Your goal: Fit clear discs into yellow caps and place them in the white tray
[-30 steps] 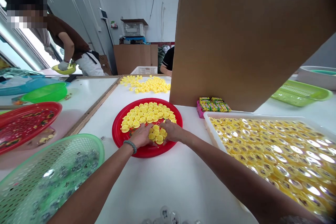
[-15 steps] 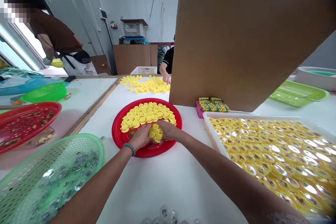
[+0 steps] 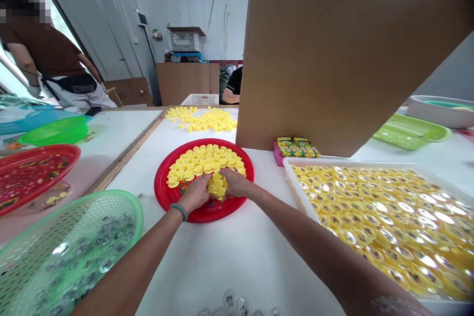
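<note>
Over a round red tray [image 3: 161, 196], my left hand [image 3: 197, 192] and my right hand [image 3: 234, 183] press a tight cluster of small yellow cups [image 3: 217, 186] from both sides. The fingers of each hand curl round the cluster and are partly hidden by it. Beyond my hands, many more yellow cups [image 3: 207, 158] stand close together on the tray. A bracelet [image 3: 179, 210] is round my left wrist. Several clear domes [image 3: 237, 302] lie at the near edge of the view.
Right stands a white tray [image 3: 301, 202] of lidded yellow cups; behind it, a pink basket [image 3: 278, 155] of small packets and a cardboard sheet [image 3: 318, 59]. Left is a green basket [image 3: 138, 217] of clear domes. Loose yellow cups [image 3: 213, 121] lie farther back. A person [image 3: 48, 54] stands far left.
My hands stay round the cluster of yellow cups with little movement. The standing person has straightened and shifted left. Another person's hand at the loose cups has drawn back behind the cardboard.
</note>
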Demonstrator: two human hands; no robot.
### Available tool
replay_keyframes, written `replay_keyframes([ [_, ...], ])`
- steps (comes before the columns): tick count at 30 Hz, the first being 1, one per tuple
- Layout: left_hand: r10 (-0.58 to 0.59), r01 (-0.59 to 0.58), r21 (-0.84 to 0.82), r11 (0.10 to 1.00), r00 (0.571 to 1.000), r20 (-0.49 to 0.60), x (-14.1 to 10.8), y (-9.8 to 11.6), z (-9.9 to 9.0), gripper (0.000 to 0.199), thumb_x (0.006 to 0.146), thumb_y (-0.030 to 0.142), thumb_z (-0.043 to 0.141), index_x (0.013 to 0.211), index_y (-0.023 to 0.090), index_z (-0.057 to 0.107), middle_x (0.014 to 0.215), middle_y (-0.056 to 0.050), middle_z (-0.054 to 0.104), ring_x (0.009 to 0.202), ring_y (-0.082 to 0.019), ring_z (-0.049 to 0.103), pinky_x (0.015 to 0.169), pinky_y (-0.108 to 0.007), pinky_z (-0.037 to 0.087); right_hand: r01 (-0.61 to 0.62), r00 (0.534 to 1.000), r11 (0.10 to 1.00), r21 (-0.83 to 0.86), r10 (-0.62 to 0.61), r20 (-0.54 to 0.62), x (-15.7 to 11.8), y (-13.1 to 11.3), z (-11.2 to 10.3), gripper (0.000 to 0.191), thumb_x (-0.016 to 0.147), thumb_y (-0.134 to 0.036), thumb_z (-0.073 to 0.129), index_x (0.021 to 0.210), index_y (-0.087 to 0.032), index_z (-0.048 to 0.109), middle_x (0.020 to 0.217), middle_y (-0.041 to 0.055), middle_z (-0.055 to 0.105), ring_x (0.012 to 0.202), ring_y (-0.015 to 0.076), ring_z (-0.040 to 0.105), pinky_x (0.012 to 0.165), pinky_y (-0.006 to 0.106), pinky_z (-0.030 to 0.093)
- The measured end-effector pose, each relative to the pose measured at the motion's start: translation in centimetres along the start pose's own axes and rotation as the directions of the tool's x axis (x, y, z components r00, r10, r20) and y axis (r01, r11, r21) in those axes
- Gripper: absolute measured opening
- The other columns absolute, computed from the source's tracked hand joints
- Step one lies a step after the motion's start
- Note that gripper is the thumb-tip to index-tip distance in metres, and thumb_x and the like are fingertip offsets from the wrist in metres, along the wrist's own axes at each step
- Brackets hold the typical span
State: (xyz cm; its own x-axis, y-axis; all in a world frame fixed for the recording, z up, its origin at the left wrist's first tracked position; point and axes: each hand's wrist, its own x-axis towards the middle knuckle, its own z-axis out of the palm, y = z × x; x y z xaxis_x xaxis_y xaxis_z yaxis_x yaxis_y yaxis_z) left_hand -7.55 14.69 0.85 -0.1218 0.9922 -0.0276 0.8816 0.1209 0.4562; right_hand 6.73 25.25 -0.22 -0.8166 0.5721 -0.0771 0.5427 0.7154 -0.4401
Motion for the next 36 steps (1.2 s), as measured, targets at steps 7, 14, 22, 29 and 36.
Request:
replay_keyframes([
  [7, 0.019, -0.018, 0.027, 0.999, 0.999, -0.028, 0.7, 0.5, -0.2, 0.046, 0.070, 0.032, 0.062, 0.112, 0.018, 0.053, 0.100, -0.011, 0.062, 0.091, -0.027, 0.058, 0.075, -0.034, 0.043, -0.016, 0.999, 0.999, 0.034, 0.017, -0.031, 0.1, 0.5, -0.4, 0.089, 0.044, -0.026, 0.083, 0.124, -0.017, 0.046, 0.118, 0.0115, 0.054, 0.105, 0.0289, 0.054, 0.084, 0.036, 0.047],
  [14, 0.009, -0.009, 0.020, 1.000, 1.000, -0.029, 0.2, 1.1, -0.1, 0.051, 0.071, 0.032, 0.063, 0.118, 0.017, 0.051, 0.108, -0.012, 0.062, 0.097, -0.026, 0.058, 0.080, -0.033, 0.044, -0.030, 0.998, 0.998, 0.060, 0.033, -0.047, -0.7, 0.5, -0.5, 0.092, 0.044, -0.029, 0.083, 0.127, -0.016, 0.045, 0.119, 0.0120, 0.053, 0.106, 0.0278, 0.054, 0.087, 0.035, 0.047],
  [22, 0.079, -0.074, 0.051, 0.996, 0.992, -0.098, -1.2, 6.3, -2.1, 0.054, 0.072, 0.033, 0.062, 0.122, 0.018, 0.047, 0.114, -0.011, 0.059, 0.101, -0.026, 0.056, 0.081, -0.033, 0.043, -0.015, 0.990, 0.999, 0.036, 0.020, -0.143, -5.6, -0.3, -5.6, 0.089, 0.044, -0.029, 0.085, 0.123, -0.018, 0.046, 0.116, 0.0101, 0.054, 0.103, 0.0275, 0.055, 0.084, 0.038, 0.047],
  [29, 0.146, -0.147, -0.038, 0.988, 0.989, -0.024, -5.1, 11.8, 3.8, 0.044, 0.073, 0.030, 0.065, 0.113, 0.020, 0.049, 0.104, -0.009, 0.060, 0.096, -0.024, 0.057, 0.077, -0.030, 0.042, -0.094, 0.987, 0.996, 0.013, 0.095, -0.131, -15.4, 1.9, -4.1, 0.087, 0.045, -0.028, 0.087, 0.121, -0.017, 0.045, 0.114, 0.0095, 0.055, 0.103, 0.0255, 0.055, 0.088, 0.037, 0.044],
  [36, 0.078, -0.076, -0.022, 0.997, 0.990, 0.116, -6.4, 11.6, 9.7, 0.043, 0.072, 0.027, 0.063, 0.112, 0.022, 0.049, 0.102, -0.008, 0.058, 0.095, -0.024, 0.059, 0.075, -0.029, 0.041, -0.185, 0.981, 0.980, 0.073, 0.189, -0.054, -17.7, 4.3, 1.6, 0.086, 0.045, -0.027, 0.086, 0.121, -0.015, 0.048, 0.110, 0.0094, 0.056, 0.098, 0.0257, 0.058, 0.085, 0.035, 0.046],
])
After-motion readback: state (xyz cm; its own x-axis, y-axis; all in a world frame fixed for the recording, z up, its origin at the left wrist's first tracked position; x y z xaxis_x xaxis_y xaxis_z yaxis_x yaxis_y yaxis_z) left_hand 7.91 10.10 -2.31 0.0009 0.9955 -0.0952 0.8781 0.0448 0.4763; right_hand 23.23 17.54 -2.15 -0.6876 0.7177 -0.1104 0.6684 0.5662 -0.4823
